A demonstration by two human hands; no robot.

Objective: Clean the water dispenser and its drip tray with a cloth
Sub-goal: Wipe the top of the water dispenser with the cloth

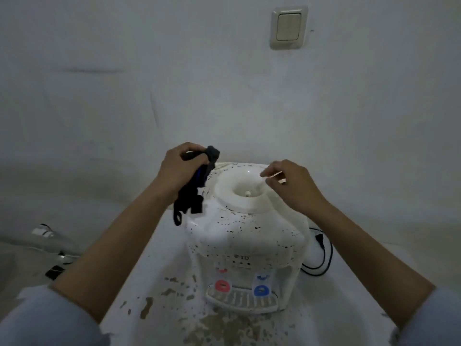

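The white water dispenser [245,236] is located at lower centre of the frame, with its drip tray [243,301] at the front base, below the red and blue taps. A dark cloth [197,186] is gripped in the curled fingers of the left hand [180,168], held just above the upper left edge of the dispenser top, its loose end hanging down against the casing. The right hand [290,182] is held over the right rim of the top funnel, fingers bent and thumb near forefinger, with nothing visibly held.

Dispenser [245,236] on table [349,283], drip tray [242,302] in front
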